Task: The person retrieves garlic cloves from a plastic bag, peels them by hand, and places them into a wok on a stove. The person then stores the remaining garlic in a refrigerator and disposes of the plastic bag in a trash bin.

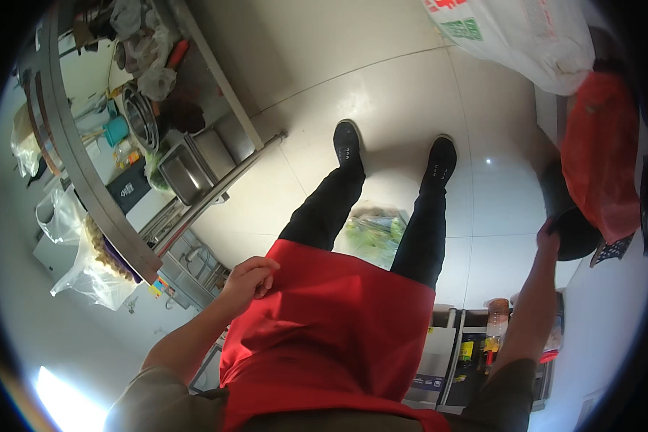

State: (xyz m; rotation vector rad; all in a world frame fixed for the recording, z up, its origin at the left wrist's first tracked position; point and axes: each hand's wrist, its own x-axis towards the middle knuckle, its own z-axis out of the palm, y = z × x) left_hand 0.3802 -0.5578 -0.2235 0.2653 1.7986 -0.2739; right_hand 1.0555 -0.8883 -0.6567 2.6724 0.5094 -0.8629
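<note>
In front of my red apron (329, 324), my left hand (251, 278) hangs with its fingers loosely curled, and no object shows in it. My right hand (548, 237) is stretched out to the right, its fingers at the edge of a black rounded object (576, 235). It appears to grip that edge, though the fingertips are partly hidden. What the black object is cannot be made out. A red plastic bag (599, 156) hangs or rests just above it, beside a large white printed plastic bag (518, 43).
To the left stands a metal shelf rack (108, 221) with steel pans (186, 170), a teal cup (116, 130) and several plastic bags. A bag of green vegetables (375, 232) lies on the tiled floor (399, 86) behind my legs. Bottles (497, 318) stand on a low rack at right.
</note>
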